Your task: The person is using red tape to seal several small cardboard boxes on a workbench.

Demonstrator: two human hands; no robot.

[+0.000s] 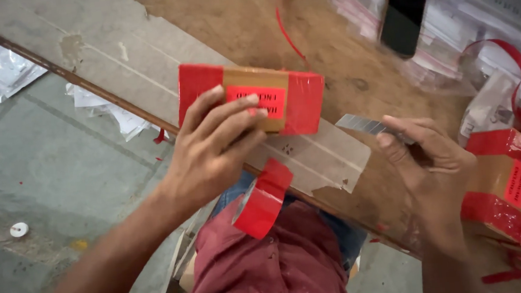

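A small brown cardboard box (pixel 255 82) wrapped at both ends in red tape, with a red label on top, lies near the front edge of the wooden table (pixel 232 18). My left hand (pixel 214 147) presses down on it, fingers spread over the label. A strip of red tape (pixel 263 199) hangs from the box below the table edge. My right hand (pixel 429 158) pinches a bare metal cutter blade (pixel 361 123), its tip pointing left toward the box, a short gap away.
Several more red-taped brown boxes (pixel 512 195) are stacked at the right. A black phone (pixel 403 10) lies among clear plastic bags (pixel 510 9) at the back right. Loose red tape (pixel 287 14) curls across the table. Plastic scraps (pixel 0 64) litter the floor at left.
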